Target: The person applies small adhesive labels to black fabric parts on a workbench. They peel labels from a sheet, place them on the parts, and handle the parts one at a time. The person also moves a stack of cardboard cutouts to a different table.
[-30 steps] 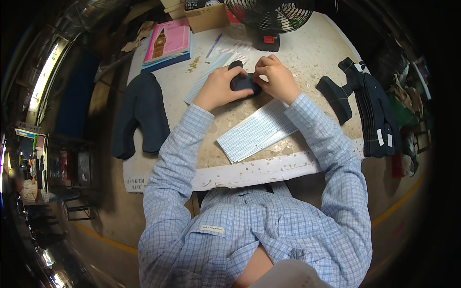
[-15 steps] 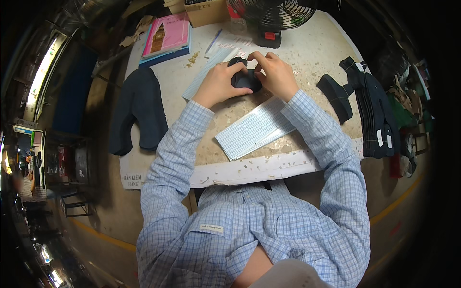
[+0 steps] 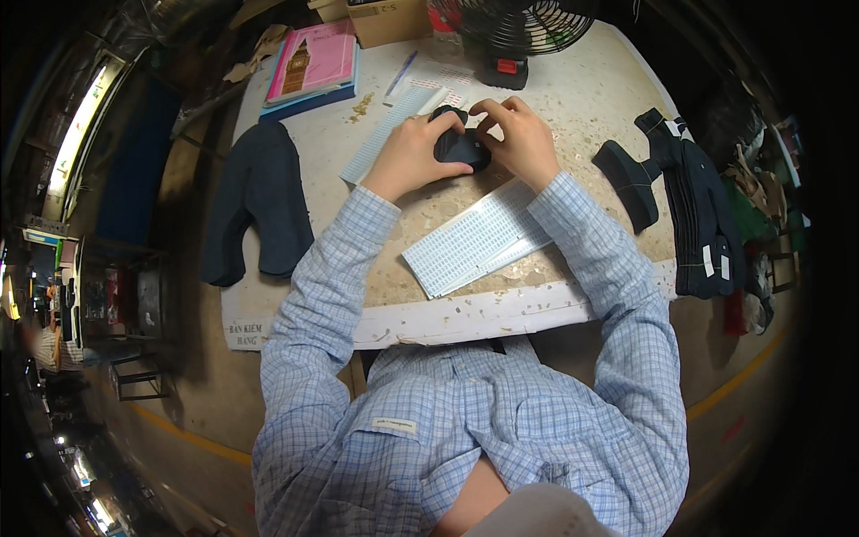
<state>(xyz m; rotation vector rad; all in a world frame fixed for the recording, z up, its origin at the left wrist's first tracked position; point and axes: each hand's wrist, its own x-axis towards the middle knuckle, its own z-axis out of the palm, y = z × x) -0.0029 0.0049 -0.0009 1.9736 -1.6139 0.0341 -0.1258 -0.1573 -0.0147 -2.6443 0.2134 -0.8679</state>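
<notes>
Over the middle of the table, my left hand [image 3: 407,157] is closed around a small dark bundle of cut pieces [image 3: 461,154], thumb along its near edge. My right hand [image 3: 523,145] curls at the bundle's right side, its thumb and bent fingers against it. A tiny pale spot shows on the dark surface by the right thumb. Both hands partly hide the bundle. Just nearer to me lie overlapping sheets of small pale-blue labels [image 3: 470,246]. Another label sheet [image 3: 362,152] sits beyond my left wrist.
A large dark curved stack [image 3: 259,201] lies at the left. Dark banded bundles [image 3: 702,210] with white tags and a smaller banded bundle [image 3: 631,183] lie at the right. Farther back are a pink book [image 3: 318,58], a pen [image 3: 402,73], a cardboard box [image 3: 389,22] and a black fan [image 3: 528,22].
My right fingers have shifted slightly down and right, and stay at the bundle's right side. The left hand keeps its grip. The bundle has barely moved.
</notes>
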